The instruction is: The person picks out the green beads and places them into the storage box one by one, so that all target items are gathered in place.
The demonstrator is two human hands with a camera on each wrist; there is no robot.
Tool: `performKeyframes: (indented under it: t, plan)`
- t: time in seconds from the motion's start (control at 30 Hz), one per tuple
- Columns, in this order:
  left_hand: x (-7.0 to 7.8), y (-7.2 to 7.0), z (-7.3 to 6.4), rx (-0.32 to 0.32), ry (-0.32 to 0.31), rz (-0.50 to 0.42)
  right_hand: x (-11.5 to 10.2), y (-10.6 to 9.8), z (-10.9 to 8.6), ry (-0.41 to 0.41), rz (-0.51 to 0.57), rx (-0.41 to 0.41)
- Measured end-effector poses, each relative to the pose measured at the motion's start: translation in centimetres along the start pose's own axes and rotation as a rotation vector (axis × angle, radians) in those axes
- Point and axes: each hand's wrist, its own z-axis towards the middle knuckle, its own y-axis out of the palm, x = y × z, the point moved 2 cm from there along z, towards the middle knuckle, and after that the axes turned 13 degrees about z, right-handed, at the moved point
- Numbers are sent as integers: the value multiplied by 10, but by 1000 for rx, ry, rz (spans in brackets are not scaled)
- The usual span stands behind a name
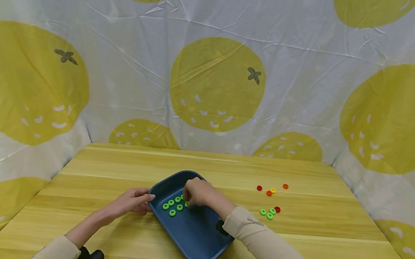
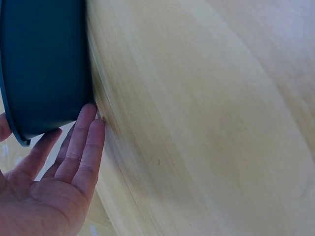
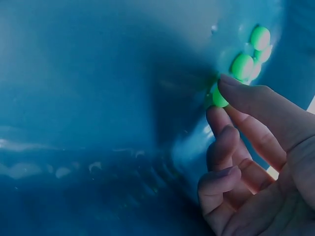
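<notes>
A dark blue rectangular tray (image 1: pixel 198 236) sits at an angle on the table. My left hand (image 1: pixel 131 201) holds its left corner, thumb at the rim and fingers against the outer wall; in the left wrist view those fingers (image 2: pixel 81 142) lie fairly straight along the tray's side (image 2: pixel 47 64). Inside the tray, my right hand (image 1: pixel 199 192) reaches down to the far part. Its thumb and a fingertip pinch a small green ring (image 3: pixel 219 98), seen in the right wrist view. Several other green rings (image 1: pixel 172 213) lie on the tray floor beside it.
On the table right of the tray lie green rings (image 1: pixel 263 212), dark red rings (image 1: pixel 259 188), orange rings (image 1: pixel 285 186) and a yellow ring (image 1: pixel 273 191). A lemon-patterned cloth (image 1: pixel 217 83) hangs behind the wooden table (image 1: pixel 117 166) and along its sides.
</notes>
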Motion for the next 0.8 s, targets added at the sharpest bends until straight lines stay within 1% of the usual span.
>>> performKeyframes:
  t: [0.17,0.3,0.47,0.63,0.73,0.8]
  plan:
    - [1,0,0,-1,1,3,2,3,0,3,-11,1]
    - [1,0,0,-2,9,1,2,2,-1,-4,7,-1]
    - [2,0,0,-5,13,2,-2,-5,-4,-51,20,8]
    - [1,1,-1,-4,8,3,-8,-23,-9,-100,51,26]
    - [1,1,-1,-6,13,4,-9,-39,-12,-139,104,59]
    - [1,1,-1,-7,16,3,-7,-51,-16,-158,160,86]
